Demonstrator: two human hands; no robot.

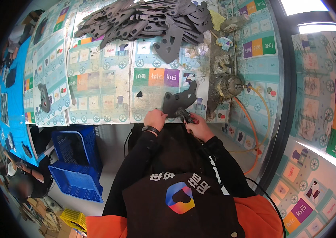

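On the near edge of the table lies a dark grey flat curved piece [176, 102] with holes in it. My left hand [155, 119] pinches its near left corner, fingers closed. My right hand [199, 127] is closed around a small dark hand tool with a reddish part [184, 116]. The tool's front end meets the near right part of the piece; its exact kind is not clear. A small dark triangular bit [139, 94] lies to the left of the piece.
A big heap of similar grey pieces [144, 22] covers the far side, one lying loose [168, 43] before it. At right stand a grimy round pot [228, 85] and an orange hose [251, 119]. Blue crates [76, 174] sit lower left; another person [33, 174] is beyond.
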